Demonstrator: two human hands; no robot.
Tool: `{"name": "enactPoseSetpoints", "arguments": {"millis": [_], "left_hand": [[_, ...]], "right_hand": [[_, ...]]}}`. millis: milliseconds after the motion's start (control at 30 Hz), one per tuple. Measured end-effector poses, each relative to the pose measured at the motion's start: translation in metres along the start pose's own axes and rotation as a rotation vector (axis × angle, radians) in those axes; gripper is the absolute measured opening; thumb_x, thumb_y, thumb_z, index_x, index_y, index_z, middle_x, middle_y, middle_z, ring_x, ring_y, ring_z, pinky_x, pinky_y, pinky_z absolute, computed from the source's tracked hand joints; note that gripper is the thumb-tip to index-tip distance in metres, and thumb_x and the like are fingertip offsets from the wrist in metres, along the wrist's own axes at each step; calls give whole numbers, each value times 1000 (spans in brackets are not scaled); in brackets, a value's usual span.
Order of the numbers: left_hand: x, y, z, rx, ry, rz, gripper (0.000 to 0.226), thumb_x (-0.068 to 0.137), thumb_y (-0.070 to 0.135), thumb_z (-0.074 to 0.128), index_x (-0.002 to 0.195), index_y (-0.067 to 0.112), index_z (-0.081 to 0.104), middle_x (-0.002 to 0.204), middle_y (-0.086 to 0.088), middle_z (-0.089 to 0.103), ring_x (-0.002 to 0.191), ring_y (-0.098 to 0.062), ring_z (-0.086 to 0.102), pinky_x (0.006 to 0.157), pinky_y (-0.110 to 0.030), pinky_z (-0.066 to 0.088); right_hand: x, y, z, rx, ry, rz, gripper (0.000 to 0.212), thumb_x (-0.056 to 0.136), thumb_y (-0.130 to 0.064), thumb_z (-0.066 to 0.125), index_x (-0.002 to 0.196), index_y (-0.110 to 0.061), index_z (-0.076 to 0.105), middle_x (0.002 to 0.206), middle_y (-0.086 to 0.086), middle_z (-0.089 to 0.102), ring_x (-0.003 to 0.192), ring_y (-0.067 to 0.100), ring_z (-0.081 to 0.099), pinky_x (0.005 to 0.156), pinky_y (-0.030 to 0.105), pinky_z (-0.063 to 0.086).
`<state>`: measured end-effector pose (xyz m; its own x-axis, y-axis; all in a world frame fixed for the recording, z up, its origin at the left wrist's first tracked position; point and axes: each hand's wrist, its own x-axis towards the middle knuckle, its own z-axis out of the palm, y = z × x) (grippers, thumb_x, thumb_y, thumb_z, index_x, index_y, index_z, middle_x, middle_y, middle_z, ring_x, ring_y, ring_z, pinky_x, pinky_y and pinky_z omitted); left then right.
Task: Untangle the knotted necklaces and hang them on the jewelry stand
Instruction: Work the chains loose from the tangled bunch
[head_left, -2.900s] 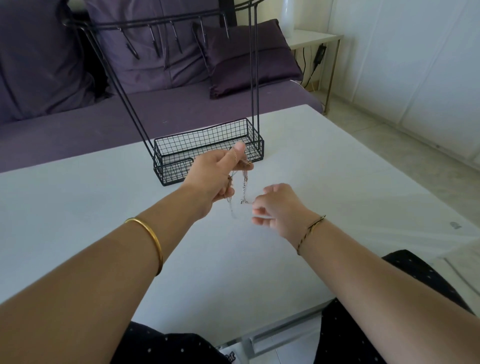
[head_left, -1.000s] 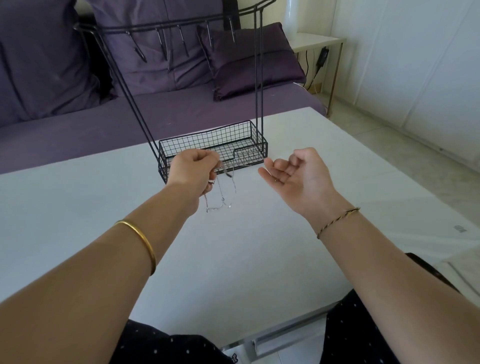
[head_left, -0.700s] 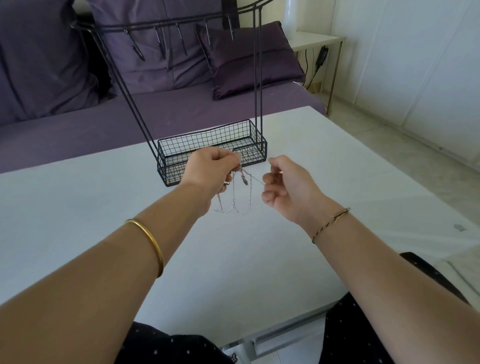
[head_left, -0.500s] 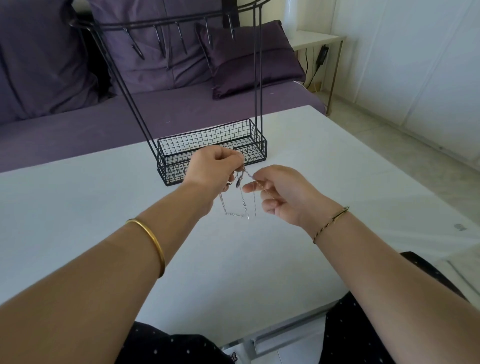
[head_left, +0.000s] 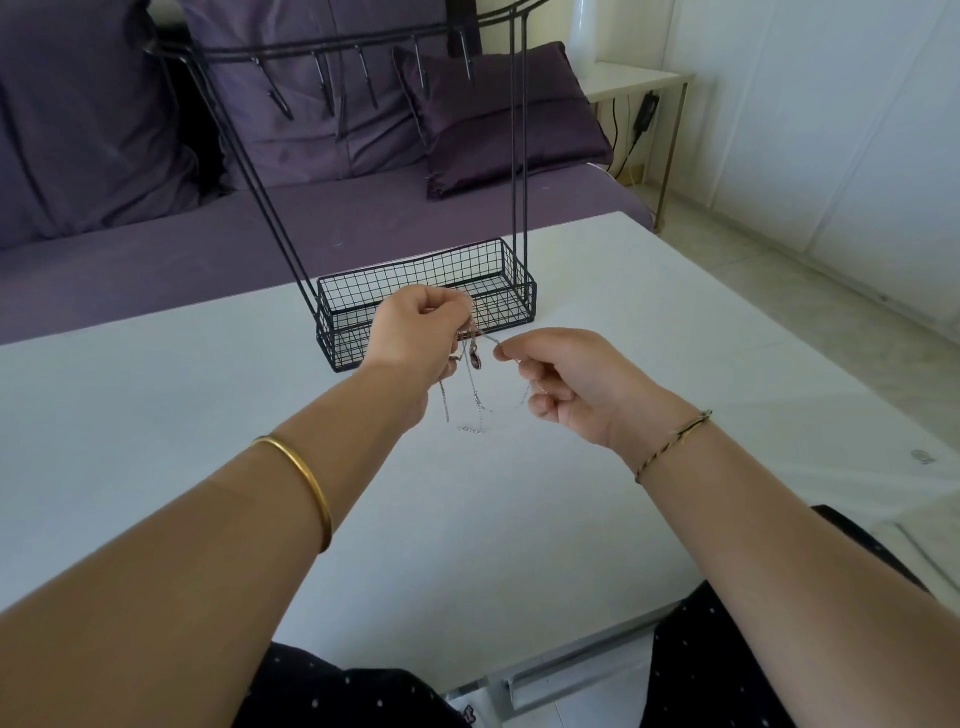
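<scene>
well, in the head view the left hand (head_left: 415, 332) is raised over the white table (head_left: 208, 415), just in front of the jewelry stand (head_left: 519, 296). its fingers are curled round the top of the knotted necklaces (head_left: 475, 395). the thin silver chains hang from that fist in a few loose loops. they seem to hang clear of the table, though i cannot be sure. a small dark piece, a pendant or a clasp, sits near the bunch. the right hand (head_left: 571, 379) is just beside it, thumb and forefinger pinching a single strand that runs across to the left hand's bundle. the hooks (head_left: 363, 78) on the stand's top bar are all bare, so nothing is hung yet. i judge the work to be at the teasing-apart step.

the main risk, i think, is pulling that one strand sideways too hard. with the rest held tight in the left fist, the tug could cinch the knot smaller instead of loosening it. chains this fine could also kink or snap at a link. the strand may slip out of so small a pinch, and the loop being worked would be lost. the low loops could also catch on the wire basket if the hands drift forward.
</scene>
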<state>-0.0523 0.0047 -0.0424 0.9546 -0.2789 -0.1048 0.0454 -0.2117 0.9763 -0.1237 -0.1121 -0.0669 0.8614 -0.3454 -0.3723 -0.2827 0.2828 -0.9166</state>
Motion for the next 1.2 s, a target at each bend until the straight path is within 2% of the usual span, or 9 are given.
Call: {"name": "enactPoseSetpoints", "arguments": {"millis": [233, 433, 533, 700, 800, 933, 1033, 1133, 1200], "left_hand": [[0, 6, 1, -294, -117, -169, 18, 99, 6, 46, 95, 12, 62, 69, 1, 49, 51, -6, 38, 40, -15, 33], [-1, 7, 1, -330, -175, -255, 16, 99, 8, 46, 89, 14, 58, 64, 2, 46, 47, -6, 34, 39, -14, 30], [-1, 8, 0, -328, -224, -291, 10, 97, 11, 51, 92, 14, 58, 63, 2, 47, 47, -6, 35, 39, -15, 32], [-1, 8, -4, -320, -270, -301, 11, 93, 2, 54, 92, 11, 60, 64, 0, 47, 49, -6, 39, 39, -15, 36], [0, 7, -7, -258, -283, -299, 17, 89, -4, 52, 94, 10, 61, 60, 0, 45, 49, -7, 40, 41, -16, 38], [-1, 5, -5, -35, -242, -258, 16, 88, -3, 52, 90, 7, 65, 61, -1, 44, 49, -8, 40, 42, -17, 39], [0, 3, -2, 167, -171, -158, 14, 89, 2, 54, 82, 8, 65, 64, -3, 47, 54, -12, 42, 47, -20, 42], [1, 2, -1, 252, -123, -57, 10, 91, 7, 53, 87, 5, 62, 66, -5, 48, 56, -15, 43, 54, -24, 45], [1, 1, -1, 274, -110, -17, 15, 92, 6, 48, 82, 7, 59, 67, -5, 48, 59, -17, 43, 57, -26, 46]], "right_hand": [[1, -2, -3, 0, 15, -15, 3, 83, -13, 66, 85, -13, 64, 58, -3, 32, 38, 8, 21, 46, 21, 25], [-1, -1, -4, -50, 50, -64, 9, 80, -14, 73, 77, -19, 66, 45, -10, 32, 34, 6, 26, 41, 19, 25], [0, -2, -5, -39, 63, -60, 6, 84, -17, 68, 78, -17, 66, 54, -6, 33, 38, 7, 25, 43, 20, 26], [3, -1, -7, -12, 87, -77, 25, 93, -26, 59, 71, -15, 62, 67, -1, 41, 46, 9, 26, 42, 18, 27], [2, -2, -8, -1, 108, -94, 31, 95, -29, 56, 68, -14, 59, 66, -1, 42, 42, 9, 27, 43, 20, 28], [1, -3, -6, -29, 119, -94, 34, 95, -31, 54, 65, -15, 56, 64, -2, 42, 44, 10, 28, 44, 21, 30], [-2, -3, -4, -27, 95, -85, 35, 96, -31, 53, 65, -16, 52, 60, -2, 41, 46, 11, 27, 45, 21, 28], [-2, -3, -4, -33, 68, -55, 36, 97, -33, 52, 66, -15, 51, 57, -3, 40, 46, 11, 26, 42, 19, 27], [-2, -2, -5, -43, 41, -28, 35, 98, -33, 51, 67, -15, 51, 56, -3, 39, 45, 11, 25, 41, 19, 25]]}}
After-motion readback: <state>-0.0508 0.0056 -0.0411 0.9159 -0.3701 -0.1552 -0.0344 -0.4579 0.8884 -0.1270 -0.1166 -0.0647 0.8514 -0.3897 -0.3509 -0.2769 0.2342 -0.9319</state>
